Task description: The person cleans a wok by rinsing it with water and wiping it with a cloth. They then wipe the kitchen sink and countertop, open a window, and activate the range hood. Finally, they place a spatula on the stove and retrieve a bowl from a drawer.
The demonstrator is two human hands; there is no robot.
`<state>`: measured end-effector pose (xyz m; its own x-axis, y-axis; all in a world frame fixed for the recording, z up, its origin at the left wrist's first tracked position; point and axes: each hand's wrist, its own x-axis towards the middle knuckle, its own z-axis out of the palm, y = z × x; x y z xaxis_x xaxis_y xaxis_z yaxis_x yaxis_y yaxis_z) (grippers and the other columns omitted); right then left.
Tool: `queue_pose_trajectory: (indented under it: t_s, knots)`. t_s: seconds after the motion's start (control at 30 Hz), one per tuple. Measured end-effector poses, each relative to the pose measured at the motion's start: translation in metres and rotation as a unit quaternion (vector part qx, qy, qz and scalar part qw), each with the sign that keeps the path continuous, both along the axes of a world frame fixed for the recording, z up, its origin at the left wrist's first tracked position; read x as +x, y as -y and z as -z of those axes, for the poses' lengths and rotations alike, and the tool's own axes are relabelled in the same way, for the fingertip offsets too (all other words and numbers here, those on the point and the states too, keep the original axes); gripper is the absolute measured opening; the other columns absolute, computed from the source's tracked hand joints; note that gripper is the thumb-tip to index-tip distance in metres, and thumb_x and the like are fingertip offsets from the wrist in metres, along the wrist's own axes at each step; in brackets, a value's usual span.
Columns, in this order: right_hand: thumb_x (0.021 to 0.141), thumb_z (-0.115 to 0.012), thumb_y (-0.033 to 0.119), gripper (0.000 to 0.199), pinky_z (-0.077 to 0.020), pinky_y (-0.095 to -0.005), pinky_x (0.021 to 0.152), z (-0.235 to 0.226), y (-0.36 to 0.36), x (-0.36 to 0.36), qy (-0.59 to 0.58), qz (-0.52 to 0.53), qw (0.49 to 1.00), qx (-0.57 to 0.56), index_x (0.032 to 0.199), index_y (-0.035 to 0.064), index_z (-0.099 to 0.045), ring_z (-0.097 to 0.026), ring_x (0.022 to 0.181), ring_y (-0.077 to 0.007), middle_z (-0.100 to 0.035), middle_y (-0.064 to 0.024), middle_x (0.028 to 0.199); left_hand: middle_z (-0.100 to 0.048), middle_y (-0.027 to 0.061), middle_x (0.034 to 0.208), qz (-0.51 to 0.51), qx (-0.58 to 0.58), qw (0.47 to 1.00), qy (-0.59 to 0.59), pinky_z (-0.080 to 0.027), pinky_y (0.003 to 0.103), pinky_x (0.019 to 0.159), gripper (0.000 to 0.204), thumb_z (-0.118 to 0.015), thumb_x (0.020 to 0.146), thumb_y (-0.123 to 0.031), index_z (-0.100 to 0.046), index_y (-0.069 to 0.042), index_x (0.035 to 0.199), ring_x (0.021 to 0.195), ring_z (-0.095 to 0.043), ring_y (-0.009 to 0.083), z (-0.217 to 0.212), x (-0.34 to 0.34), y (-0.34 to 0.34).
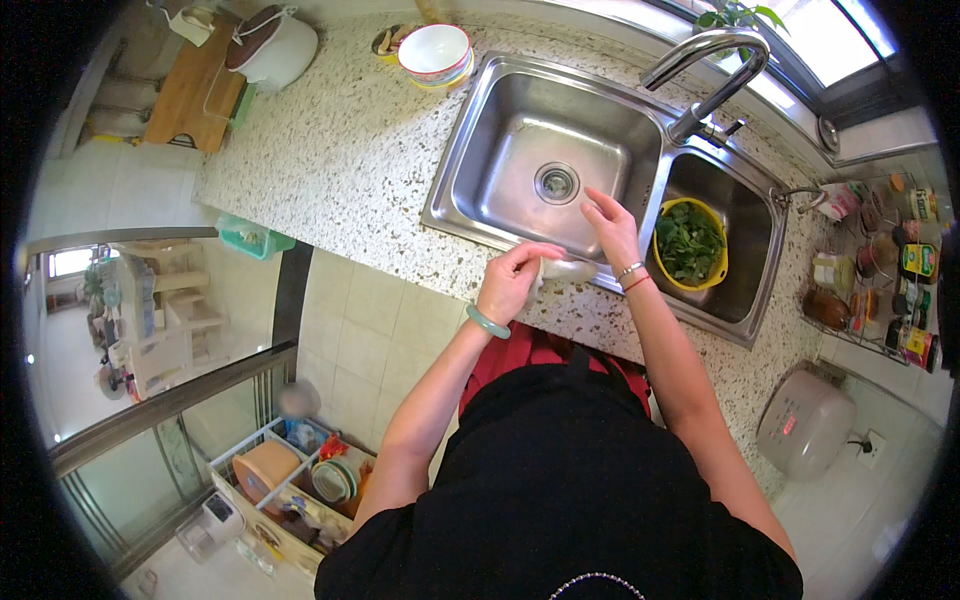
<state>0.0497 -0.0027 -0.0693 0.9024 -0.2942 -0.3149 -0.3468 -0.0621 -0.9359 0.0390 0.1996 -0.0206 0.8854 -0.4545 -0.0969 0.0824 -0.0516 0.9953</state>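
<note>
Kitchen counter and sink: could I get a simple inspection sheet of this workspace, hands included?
Surface: speckled counter, inset steel sink.
Job's things: leafy greens in a yellow basket; pale blurred item beside the left hand.
Clutter: stacked bowls, wooden board.
Hands: left, grip unclear; right hand open, over the sink's near edge.
Cables: black plug at a wall outlet.
Surroundings: window, racked jars.

Bowls [435,50] are stacked up back; white pot [280,55] is set near wooden board [185,95]. Jars [917,262] are grouped far right, rice cooker [806,418] placed nearby.
</note>
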Motion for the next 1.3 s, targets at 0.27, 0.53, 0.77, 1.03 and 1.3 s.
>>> queue_pose_trajectory:
  t_s: [0.27, 0.53, 0.77, 1.03, 1.3]
  knots:
    - [0.089, -0.061, 0.021, 0.033, -0.0435, -0.0255, 0.086, -0.04, -0.021, -0.033, -0.024, -0.159, 0.975, 0.155, 0.112, -0.0022, -0.061, -0.056, 0.095, -0.0103, -0.062, -0.005, 0.106, -0.061, 0.0119, 0.115, -0.118, -0.131, 0.95, -0.259, -0.046, 0.029, 0.091, 0.029, -0.045, 0.097, -0.014, -0.052, -0.001, 0.122, 0.104, -0.059, 0.0176, 0.024, 0.024, -0.007]
    - [0.084, -0.066, 0.012, 0.028, -0.0463, -0.0221, 0.077, -0.023, -0.037, -0.038, -0.047, -0.04, 0.969, 0.238, 0.107, -0.003, -0.062, -0.057, 0.085, -0.0083, -0.064, -0.0023, 0.096, -0.058, 0.0094, 0.12, -0.087, -0.024, 0.95, -0.3, -0.041, 0.028, 0.094, 0.06, -0.04, 0.096, -0.048, -0.054, 0.003, 0.123, 0.107, -0.054, 0.0161, 0.024, 0.011, -0.017]
    - [0.079, -0.062, 0.011, 0.044, -0.038, -0.0414, 0.1, -0.009, -0.075, -0.044, 0.136, -0.228, 0.919, -0.291, 0.122, 0.006, -0.054, -0.045, 0.122, -0.032, -0.048, -0.0121, 0.134, -0.049, 0.0181, 0.131, -0.103, 0.426, 0.874, 0.21, -0.042, 0.036, 0.096, 0.039, -0.056, 0.088, -0.02, -0.054, -0.008, 0.125, 0.118, -0.05, 0.0314, 0.044, 0.008, -0.065]
    - [0.079, -0.059, 0.024, 0.068, -0.0213, -0.0422, 0.112, 0.011, -0.107, -0.053, 0.135, -0.353, 0.82, -0.43, 0.135, -0.0045, -0.035, -0.028, 0.135, -0.0326, -0.034, -0.0214, 0.142, -0.035, 0.0086, 0.146, 0.077, 0.459, 0.834, 0.296, -0.02, 0.043, 0.112, 0.054, -0.048, 0.088, -0.016, -0.035, -0.006, 0.14, 0.138, -0.026, 0.0243, 0.082, -0.006, -0.049]
    - [0.077, -0.059, 0.021, 0.069, -0.0257, -0.0416, 0.11, 0.012, -0.12, -0.011, 0.116, -0.38, 0.843, -0.362, 0.137, -0.0002, -0.033, -0.032, 0.133, -0.0326, -0.034, -0.0183, 0.143, -0.04, 0.0085, 0.142, 0.059, 0.47, 0.836, 0.277, -0.02, 0.042, 0.113, 0.051, -0.045, 0.09, -0.017, -0.035, -0.006, 0.139, 0.137, -0.029, 0.0235, 0.077, 0.03, -0.068]
